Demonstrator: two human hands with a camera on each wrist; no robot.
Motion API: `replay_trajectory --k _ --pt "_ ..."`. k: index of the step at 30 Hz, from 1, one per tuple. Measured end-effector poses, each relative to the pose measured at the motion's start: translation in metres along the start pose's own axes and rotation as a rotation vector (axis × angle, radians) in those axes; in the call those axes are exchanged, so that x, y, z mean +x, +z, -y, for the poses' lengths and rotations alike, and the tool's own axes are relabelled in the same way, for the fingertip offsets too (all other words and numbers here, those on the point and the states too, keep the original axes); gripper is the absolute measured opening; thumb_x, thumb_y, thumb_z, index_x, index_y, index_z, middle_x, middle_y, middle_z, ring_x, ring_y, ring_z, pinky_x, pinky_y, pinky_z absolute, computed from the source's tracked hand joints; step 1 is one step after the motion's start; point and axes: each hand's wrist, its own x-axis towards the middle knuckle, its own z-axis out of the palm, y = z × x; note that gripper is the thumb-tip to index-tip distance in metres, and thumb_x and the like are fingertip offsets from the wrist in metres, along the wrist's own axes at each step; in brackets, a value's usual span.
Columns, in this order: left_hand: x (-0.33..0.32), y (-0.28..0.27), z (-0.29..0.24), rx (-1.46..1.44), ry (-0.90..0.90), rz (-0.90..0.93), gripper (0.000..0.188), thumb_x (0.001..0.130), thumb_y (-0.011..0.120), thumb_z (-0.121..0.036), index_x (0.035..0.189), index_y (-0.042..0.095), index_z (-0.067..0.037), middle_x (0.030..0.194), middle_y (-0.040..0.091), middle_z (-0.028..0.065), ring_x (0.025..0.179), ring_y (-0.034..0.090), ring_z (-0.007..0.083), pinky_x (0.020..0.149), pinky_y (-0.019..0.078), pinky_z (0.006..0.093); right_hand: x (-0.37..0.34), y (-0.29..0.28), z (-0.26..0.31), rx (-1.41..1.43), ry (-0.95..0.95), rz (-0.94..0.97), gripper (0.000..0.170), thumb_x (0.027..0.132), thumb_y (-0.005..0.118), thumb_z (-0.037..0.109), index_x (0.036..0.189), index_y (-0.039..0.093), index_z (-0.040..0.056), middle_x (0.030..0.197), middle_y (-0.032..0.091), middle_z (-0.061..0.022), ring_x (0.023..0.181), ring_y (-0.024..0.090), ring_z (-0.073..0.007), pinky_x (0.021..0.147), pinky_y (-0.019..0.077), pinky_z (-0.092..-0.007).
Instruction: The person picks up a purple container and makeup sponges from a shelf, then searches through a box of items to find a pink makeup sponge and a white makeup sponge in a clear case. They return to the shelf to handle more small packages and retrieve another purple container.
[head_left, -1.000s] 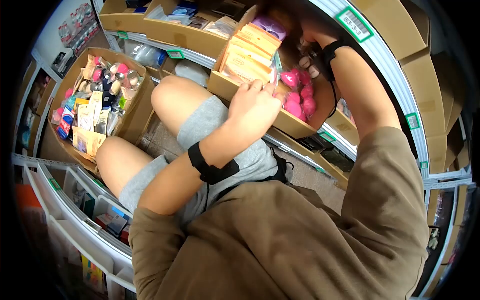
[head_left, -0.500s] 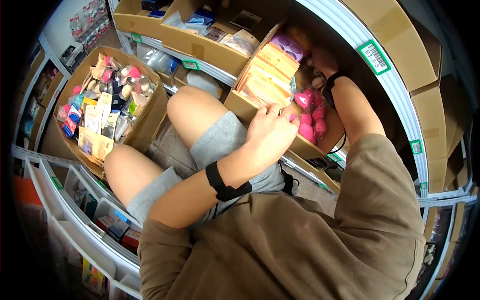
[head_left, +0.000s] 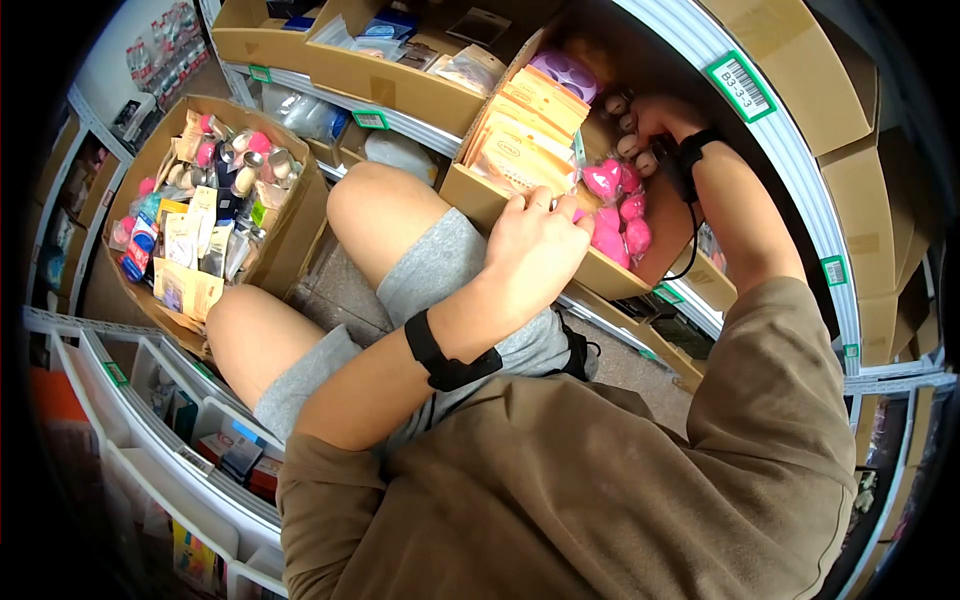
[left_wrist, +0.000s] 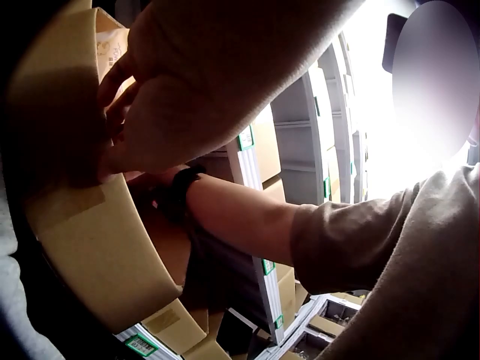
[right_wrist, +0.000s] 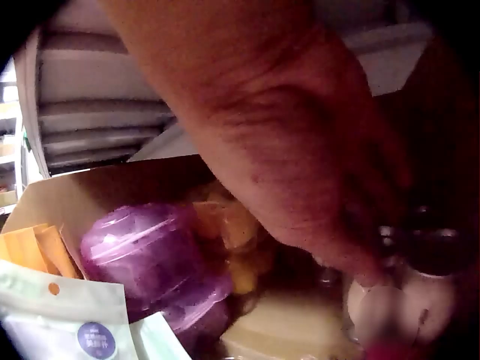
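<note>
My left hand (head_left: pixel 535 245) grips the front rim of a cardboard box (head_left: pixel 475 195) on the shelf, its fingers hooked over the edge. Deep inside this box, at its right side, my right hand (head_left: pixel 665 118) reaches down among pale round sponges (right_wrist: pixel 375 311) in clear wrapping. Its fingertips are mostly hidden, and I cannot tell whether they pinch one. Orange-backed packets (head_left: pixel 535 120) stand in a row in the left part of the box. Bright pink sponges (head_left: pixel 610 230) in clear bags fill the near right corner. Purple plastic containers (right_wrist: pixel 139 247) sit toward the back.
A large carton (head_left: pixel 285 240) of mixed packaged goods stands on the floor at left. More open boxes (head_left: pixel 400 90) line the shelf to the left. A shelf rail with a B3-3-3 label (head_left: pixel 741 87) runs over my right arm. White bins (head_left: pixel 175 490) stand at lower left.
My right hand has shifted slightly right within the box, uncovering more of the pale sponges. The left hand stays on the rim while the head view has moved a little.
</note>
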Motion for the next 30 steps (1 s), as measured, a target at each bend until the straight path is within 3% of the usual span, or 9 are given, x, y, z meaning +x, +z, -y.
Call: replay_trajectory --k 4,7,9,13,19,21,25,27,30 --pt "-0.002 0.002 0.001 0.010 0.016 -0.104 0.018 0.079 0.064 -0.012 0.096 0.071 -0.009 0.096 0.068 0.0074 0.093 0.063 0.0256 0.081 0.0523 0.0382 0.016 -0.013 0.004 -0.378 -0.204 -0.035 0.039 0.065 0.080 0.009 0.104 0.074 0.0052 0.092 0.075 -0.0096 0.079 0.068 -0.0254 0.070 0.0531 -0.0402" --pt "-0.002 0.003 0.001 0.005 0.015 -0.102 0.018 0.079 0.064 -0.012 0.096 0.071 -0.009 0.097 0.068 0.0068 0.094 0.063 0.0254 0.081 0.0521 0.0378 0.031 -0.021 0.002 -0.139 -0.290 -0.119 0.041 0.069 0.077 0.010 0.109 0.072 0.0027 0.090 0.074 -0.0098 0.079 0.068 -0.0253 0.069 0.0532 -0.0388" --pt "-0.002 0.002 0.001 -0.027 0.002 -0.056 0.023 0.082 0.064 -0.015 0.102 0.074 -0.011 0.107 0.069 0.0091 0.101 0.063 0.0277 0.084 0.0520 0.0404 0.052 -0.011 -0.013 0.137 -0.506 -0.300 0.033 0.075 0.075 0.014 0.104 0.073 0.0009 0.086 0.074 -0.0099 0.076 0.068 -0.0210 0.064 0.0521 -0.0355" --pt "-0.002 0.000 0.001 -0.008 0.015 -0.112 0.017 0.079 0.064 -0.013 0.095 0.070 -0.010 0.097 0.067 0.0060 0.095 0.062 0.0246 0.082 0.0514 0.0367 0.038 -0.007 0.003 0.410 -0.346 -0.209 0.027 0.080 0.075 0.020 0.100 0.073 0.0012 0.085 0.074 -0.0093 0.074 0.068 -0.0172 0.058 0.0510 -0.0320" --pt "-0.002 0.005 0.002 -0.016 0.010 -0.131 0.015 0.078 0.065 -0.013 0.092 0.069 -0.010 0.095 0.067 0.0052 0.094 0.061 0.0242 0.081 0.0514 0.0361 0.048 0.008 0.015 0.373 -0.170 -0.479 0.035 0.087 0.071 0.027 0.110 0.067 0.0009 0.082 0.073 -0.0063 0.064 0.065 -0.0152 0.050 0.0498 -0.0328" --pt "-0.002 0.004 0.001 -0.024 0.006 -0.121 0.015 0.078 0.064 -0.013 0.092 0.070 -0.010 0.095 0.066 0.0051 0.094 0.061 0.0241 0.081 0.0516 0.0355 0.067 0.012 0.001 0.455 -0.157 -0.426 0.064 0.077 0.084 0.026 0.130 0.055 0.0023 0.085 0.073 -0.0089 0.063 0.066 -0.0123 0.055 0.0523 -0.0280" --pt "-0.001 0.004 0.001 -0.024 -0.003 -0.125 0.015 0.078 0.064 -0.013 0.091 0.069 -0.010 0.095 0.066 0.0049 0.094 0.061 0.0240 0.080 0.0517 0.0351 0.058 0.003 0.007 0.373 -0.216 -0.386 0.045 0.087 0.069 0.024 0.123 0.059 0.0005 0.083 0.073 -0.0094 0.068 0.066 -0.0172 0.053 0.0511 -0.0355" --pt "-0.002 0.004 0.002 -0.025 0.008 -0.146 0.015 0.077 0.064 -0.013 0.091 0.069 -0.010 0.094 0.066 0.0050 0.093 0.061 0.0241 0.079 0.0522 0.0354 0.095 0.000 -0.016 -0.087 -0.376 -0.648 0.050 0.086 0.069 0.019 0.131 0.055 0.0008 0.092 0.073 -0.0142 0.079 0.070 -0.0217 0.064 0.0546 -0.0387" --pt "-0.001 0.004 0.001 -0.032 -0.001 -0.101 0.015 0.082 0.063 -0.015 0.093 0.072 -0.010 0.097 0.068 0.0067 0.096 0.063 0.0256 0.079 0.0531 0.0375 0.023 -0.017 0.027 0.086 -0.246 -0.538 0.062 0.083 0.073 0.018 0.139 0.050 0.0023 0.101 0.073 -0.0191 0.088 0.072 -0.0280 0.077 0.0553 -0.0405"
